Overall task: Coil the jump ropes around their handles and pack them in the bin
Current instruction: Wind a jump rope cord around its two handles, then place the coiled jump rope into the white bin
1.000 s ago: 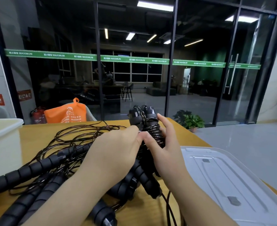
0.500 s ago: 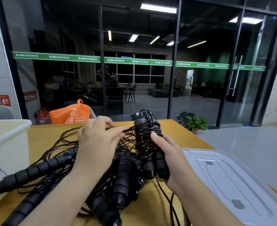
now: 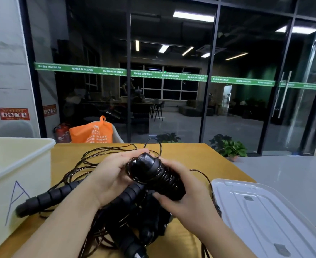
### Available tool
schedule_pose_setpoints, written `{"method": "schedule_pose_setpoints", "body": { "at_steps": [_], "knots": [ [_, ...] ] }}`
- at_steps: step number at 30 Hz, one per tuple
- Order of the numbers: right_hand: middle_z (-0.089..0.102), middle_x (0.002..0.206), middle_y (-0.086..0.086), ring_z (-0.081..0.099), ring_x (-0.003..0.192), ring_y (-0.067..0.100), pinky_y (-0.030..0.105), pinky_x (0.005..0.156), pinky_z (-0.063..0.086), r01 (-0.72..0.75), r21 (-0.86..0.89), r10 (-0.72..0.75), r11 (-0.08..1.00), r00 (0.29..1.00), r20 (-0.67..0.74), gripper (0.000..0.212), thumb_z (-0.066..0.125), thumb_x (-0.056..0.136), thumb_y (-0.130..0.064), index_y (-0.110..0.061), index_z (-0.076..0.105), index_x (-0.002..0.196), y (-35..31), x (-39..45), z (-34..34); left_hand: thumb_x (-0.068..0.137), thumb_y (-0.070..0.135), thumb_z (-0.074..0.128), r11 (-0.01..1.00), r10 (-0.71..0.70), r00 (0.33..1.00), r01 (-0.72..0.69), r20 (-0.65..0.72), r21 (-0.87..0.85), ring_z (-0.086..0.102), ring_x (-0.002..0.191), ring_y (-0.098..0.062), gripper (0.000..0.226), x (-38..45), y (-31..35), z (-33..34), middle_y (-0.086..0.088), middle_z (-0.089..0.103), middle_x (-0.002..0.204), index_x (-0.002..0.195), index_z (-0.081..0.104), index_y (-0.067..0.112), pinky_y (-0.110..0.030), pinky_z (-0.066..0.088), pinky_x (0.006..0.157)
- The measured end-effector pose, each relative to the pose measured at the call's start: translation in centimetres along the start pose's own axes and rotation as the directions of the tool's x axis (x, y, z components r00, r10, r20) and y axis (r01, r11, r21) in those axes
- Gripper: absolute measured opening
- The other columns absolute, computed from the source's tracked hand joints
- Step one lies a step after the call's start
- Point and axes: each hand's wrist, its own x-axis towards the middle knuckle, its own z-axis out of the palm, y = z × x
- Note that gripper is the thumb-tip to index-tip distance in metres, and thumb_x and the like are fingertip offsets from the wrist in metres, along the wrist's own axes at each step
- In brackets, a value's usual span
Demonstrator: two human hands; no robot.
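Note:
My right hand (image 3: 186,197) grips a pair of black jump-rope handles (image 3: 157,175) with thin cord coiled around them, held tilted above the table. My left hand (image 3: 109,176) cups the bundle's top end, thumb and fingers curled against the cord there. A loop of cord sticks up behind the bundle. Beneath my hands lies a pile of other black ribbed handles (image 3: 49,197) and tangled thin cords (image 3: 90,159) on the yellow table (image 3: 187,151). A cream plastic bin (image 3: 17,164) marked with a drawn letter A stands at the left edge.
The bin's translucent white lid (image 3: 268,215) lies flat on the table's right side. Behind the table an orange bag (image 3: 91,132) sits on a chair, with a fire extinguisher (image 3: 61,133) beside it, a glass wall and potted plants (image 3: 227,147) on the floor.
The bundle has tipped from upright to pointing its end at me. My left hand came back from the loose cords at the left to the bundle's top.

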Motion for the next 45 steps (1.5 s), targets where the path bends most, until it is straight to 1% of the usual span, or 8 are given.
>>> {"method": "schedule_pose_setpoints", "body": {
  "at_steps": [2,5,12,24,31,37,41,45],
  "knots": [
    [0.049,0.136,-0.029,0.049,0.12,-0.002,0.027,0.099,0.043,0.167,-0.278,-0.168,0.946,0.986,0.02,0.068,0.073,0.073,-0.028,-0.045,0.043,0.131,0.4,0.2,0.5,0.085,0.038,0.049,0.992,-0.095,0.995,0.098,0.037,-0.075,0.063,0.112,-0.027,0.048,-0.3,0.7,-0.5,-0.01,0.067,0.118,0.12,0.061,0.007,-0.046,0.046,0.098],
    [0.051,0.137,-0.017,0.052,0.113,0.006,0.035,0.092,0.046,0.273,-0.459,-0.271,0.846,0.96,0.07,0.068,0.072,0.069,-0.03,-0.037,0.044,0.13,0.7,0.2,1.3,0.075,0.052,0.067,0.961,-0.031,0.999,0.018,0.041,0.276,0.065,0.108,-0.015,0.054,-0.8,0.5,-0.3,0.003,0.067,0.119,0.119,0.06,0.021,-0.037,0.051,0.094],
    [0.047,0.141,-0.013,0.046,0.121,0.011,0.042,0.097,0.044,0.25,-0.455,-0.223,0.855,0.968,0.113,0.083,0.082,0.067,-0.026,-0.037,0.039,0.136,1.0,-0.1,1.8,0.085,0.001,0.065,0.776,0.205,0.978,-0.179,0.028,0.605,0.069,0.095,-0.014,0.042,-1.4,1.4,0.3,0.006,0.067,0.112,0.114,0.057,0.031,-0.037,0.053,0.091],
    [0.051,0.132,-0.01,0.035,0.122,0.005,0.032,0.106,0.029,0.092,-0.472,-0.061,0.877,0.995,0.082,0.091,0.079,0.068,-0.033,-0.032,0.023,0.14,0.6,0.1,1.7,0.092,-0.013,0.047,0.723,0.533,0.843,-0.408,-0.074,0.557,0.066,0.075,-0.011,0.037,-2.6,3.6,2.4,-0.005,0.061,0.087,0.091,0.056,0.023,-0.03,0.058,0.072],
    [0.044,0.12,-0.014,0.062,0.086,0.013,0.02,0.064,0.048,0.141,-0.423,-0.095,0.895,0.987,0.128,0.079,0.079,0.069,-0.04,-0.043,0.033,0.134,-2.0,1.2,1.2,0.094,-0.007,0.047,0.828,0.431,0.893,-0.335,-0.128,0.45,0.067,0.097,-0.022,0.027,-3.3,6.7,0.2,-0.009,0.061,0.11,0.104,0.059,0.016,-0.037,0.056,0.085],
    [0.058,0.108,-0.012,0.062,0.075,0.007,0.006,0.05,0.023,0.143,-0.538,-0.059,0.831,0.984,0.17,0.079,0.082,0.06,-0.045,-0.035,0.047,0.13,-4.2,2.7,2.8,0.087,0.055,0.056,0.435,0.108,0.994,-0.05,0.003,0.899,0.063,0.09,-0.015,0.045,-4.9,8.9,-3.5,-0.009,0.066,0.101,0.109,0.064,0.016,-0.04,0.05,0.091],
    [0.05,0.122,-0.013,0.058,0.099,0.011,0.021,0.061,0.04,0.116,-0.476,-0.023,0.872,0.98,0.199,0.066,0.072,0.077,-0.043,-0.033,0.036,0.131,-5.3,4.1,4.1,0.082,0.039,0.07,0.262,-0.061,0.996,-0.042,0.06,0.964,0.054,0.112,0.002,0.047,-6.0,9.9,-4.8,0.021,0.057,0.115,0.125,0.05,0.035,-0.009,0.037,0.092],
    [0.044,0.128,-0.017,0.053,0.109,0.009,0.024,0.079,0.046,0.026,-0.407,0.061,0.913,0.978,0.199,0.061,0.069,0.082,-0.046,-0.031,0.037,0.132,-6.2,5.5,4.8,0.076,0.036,0.077,0.067,-0.011,1.0,0.013,-0.012,0.998,0.042,0.125,-0.004,0.084,-6.0,10.1,-7.3,0.018,0.041,0.134,0.143,0.028,0.032,-0.014,0.03,0.103]
  ]
}}
